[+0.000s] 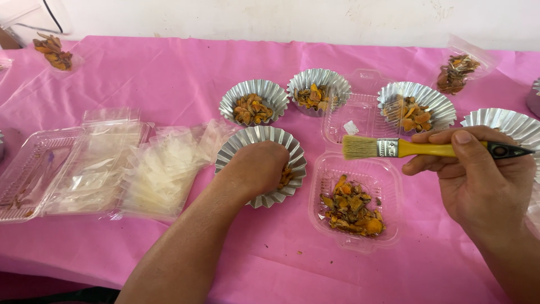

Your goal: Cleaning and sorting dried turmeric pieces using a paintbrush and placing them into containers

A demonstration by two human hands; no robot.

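My left hand [256,168] reaches down into a fluted silver foil cup [243,141], its fingers curled on orange dried pieces [286,176] inside. Whether it grips any is hidden. My right hand [475,171] holds a yellow-handled paintbrush [416,148] level, bristles pointing left, above an open clear plastic clamshell box [388,174]. The near half of that box holds a heap of orange dried pieces [351,211].
Three more foil cups of orange pieces [252,108] [316,95] [413,112] stand behind, with an empty one [506,121] at right. Clear bags [163,174] and a clear box [34,171] lie at left. Small filled bags [53,52] [457,73] sit at the far corners of the pink tablecloth [169,73].
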